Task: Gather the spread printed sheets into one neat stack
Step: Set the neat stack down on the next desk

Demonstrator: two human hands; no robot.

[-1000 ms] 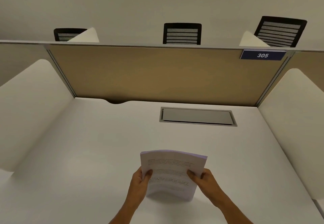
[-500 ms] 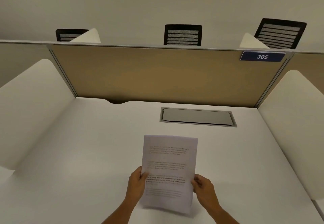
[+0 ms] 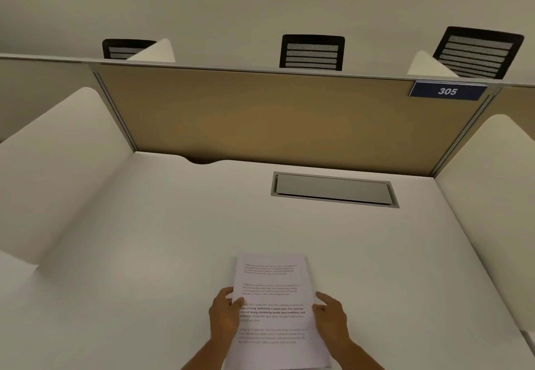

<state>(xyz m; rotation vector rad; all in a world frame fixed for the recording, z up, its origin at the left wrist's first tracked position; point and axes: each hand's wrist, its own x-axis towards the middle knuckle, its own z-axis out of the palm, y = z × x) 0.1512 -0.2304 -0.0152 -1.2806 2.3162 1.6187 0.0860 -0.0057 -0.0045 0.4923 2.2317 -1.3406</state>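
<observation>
One stack of printed sheets (image 3: pixel 272 291) lies flat on the white desk (image 3: pixel 144 239) near its front edge, long side pointing away from me, edges lined up. My left hand (image 3: pixel 224 316) grips the stack's left edge with the thumb on top of the page. At the right edge, my right hand (image 3: pixel 330 314) touches the stack with its fingers loose and apart and the index finger stretched out. No other loose sheets are in view.
A grey cable hatch (image 3: pixel 333 188) is set into the desk behind the stack. A tan partition (image 3: pixel 260 120) with a blue 305 label (image 3: pixel 447 91) closes the back. White side dividers (image 3: pixel 58 167) stand left and right. Black chairs (image 3: pixel 312 52) show beyond.
The stack, held upright on its edge a second ago, has been tipped down flat onto the desk and drawn closer to me. My right hand's fingers have loosened from it.
</observation>
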